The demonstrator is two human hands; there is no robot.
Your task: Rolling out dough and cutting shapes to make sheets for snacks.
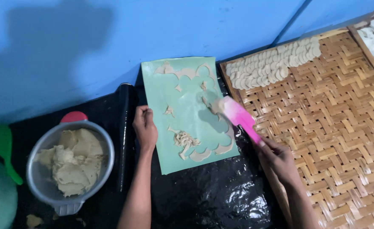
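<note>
A light green plastic sheet [187,123] lies on a black surface, with thin dough scraps [184,141] scattered over it. My left hand [145,127] presses down on the sheet's left edge. My right hand [278,157] grips the handle of a pink spatula [238,115], whose pale blade rests on the sheet near its right side. Cut-out leftovers of dough edge the sheet at the top and lower right.
A woven bamboo tray [335,127] lies to the right, with rows of small round dough pieces [271,63] at its far edge. A clear bowl of dough [72,163] stands at the left, beside a black rolling pin [124,135] and a green scoop [2,148]. A blue wall stands behind.
</note>
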